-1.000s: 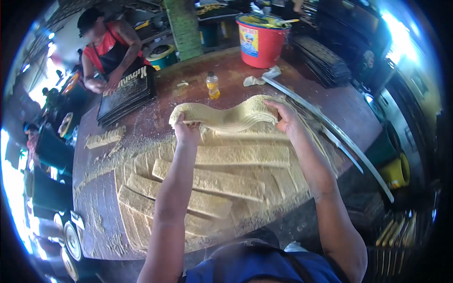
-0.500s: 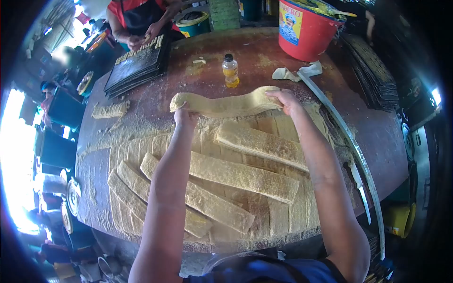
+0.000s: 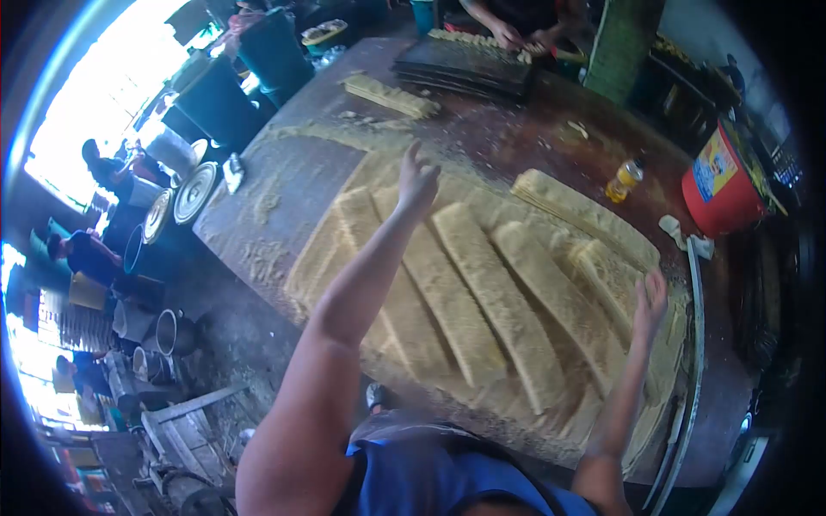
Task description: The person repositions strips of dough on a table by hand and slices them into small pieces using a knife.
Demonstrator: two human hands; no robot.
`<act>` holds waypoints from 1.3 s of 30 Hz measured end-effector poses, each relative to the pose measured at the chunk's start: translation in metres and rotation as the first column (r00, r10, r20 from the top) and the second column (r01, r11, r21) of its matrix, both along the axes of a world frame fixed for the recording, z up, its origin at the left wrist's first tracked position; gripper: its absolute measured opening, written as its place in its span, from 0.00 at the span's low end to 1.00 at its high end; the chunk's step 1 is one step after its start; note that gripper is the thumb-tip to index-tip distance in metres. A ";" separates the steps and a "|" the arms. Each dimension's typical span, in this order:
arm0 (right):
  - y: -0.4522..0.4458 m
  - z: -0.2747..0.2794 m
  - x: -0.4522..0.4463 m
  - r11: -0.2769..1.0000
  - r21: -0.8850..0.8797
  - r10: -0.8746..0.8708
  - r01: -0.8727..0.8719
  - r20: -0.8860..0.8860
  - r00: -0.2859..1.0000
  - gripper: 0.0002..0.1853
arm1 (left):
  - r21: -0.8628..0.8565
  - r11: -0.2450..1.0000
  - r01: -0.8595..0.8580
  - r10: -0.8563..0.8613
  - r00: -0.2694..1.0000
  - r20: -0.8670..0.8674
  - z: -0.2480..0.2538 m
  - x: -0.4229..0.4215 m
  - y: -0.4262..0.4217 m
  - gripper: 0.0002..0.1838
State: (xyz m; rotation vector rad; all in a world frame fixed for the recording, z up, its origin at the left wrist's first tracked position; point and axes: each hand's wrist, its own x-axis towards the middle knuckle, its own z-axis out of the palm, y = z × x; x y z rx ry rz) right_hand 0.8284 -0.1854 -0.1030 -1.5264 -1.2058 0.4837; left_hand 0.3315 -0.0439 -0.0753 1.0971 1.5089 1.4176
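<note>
A brown table [image 3: 249,198] is being lit by daylight from the left, and much of it is being covered by dusty dough strips [image 3: 499,310] lying slanted side by side. A thick dough stack [image 3: 576,211] is being supported just beyond these strips. The left hand [image 3: 418,179] is being held open over the strips' far left part, with nothing being gripped. The right hand [image 3: 651,301] is being held open near the stack's right end; whether contact is being made cannot be told. Both hands are being held well apart. Beyond the stack, a bottle [image 3: 625,181], a red bucket [image 3: 723,185] and a white cloth [image 3: 673,230] are being borne by the table. Black trays [image 3: 465,69] are being worked over by another person's hands [image 3: 508,36].
</note>
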 end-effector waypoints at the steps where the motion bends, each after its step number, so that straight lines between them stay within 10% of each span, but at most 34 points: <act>1: -0.018 0.001 -0.017 0.999 0.021 -0.027 0.027 -0.019 0.999 0.26 | 0.089 0.996 -0.020 0.035 0.985 -0.168 -0.010 -0.041 -0.014 0.36; 3: -0.058 -0.002 -0.043 0.998 0.011 -0.059 0.060 -0.068 0.996 0.25 | 0.240 0.968 -0.078 0.201 0.812 -0.548 -0.017 -0.121 -0.065 0.30; 6: -0.117 0.020 -0.110 0.991 -0.018 -0.134 0.133 -0.150 0.980 0.24 | 0.181 0.960 -0.216 0.282 0.732 -0.621 -0.064 -0.262 -0.131 0.29; 9: -0.148 0.047 -0.188 0.984 -0.027 -0.180 0.178 -0.181 0.967 0.24 | -0.124 0.872 -0.473 0.181 0.548 -0.817 -0.064 -0.357 -0.199 0.46; 15: -0.132 0.063 -0.313 1.000 -0.008 -0.003 0.002 -0.188 0.982 0.20 | -0.573 0.686 -0.449 -0.285 0.559 -0.779 -0.087 -0.429 -0.216 0.62; 24: -0.013 0.044 -0.451 0.979 -0.058 0.171 -0.194 -0.269 0.948 0.18 | -0.456 0.734 -0.503 -0.108 0.576 -0.810 -0.089 -0.458 -0.102 0.52; 31: 0.019 0.058 -0.541 0.924 -0.062 0.353 -0.378 -0.245 0.903 0.17 | -0.152 0.960 0.234 -0.277 0.727 -0.629 -0.067 -0.386 0.066 0.40; 39: -0.073 0.024 -0.616 0.910 -0.304 0.097 -0.283 -0.508 0.856 0.15 | -0.402 0.576 0.712 -0.674 0.692 0.259 -0.071 -0.345 0.127 0.22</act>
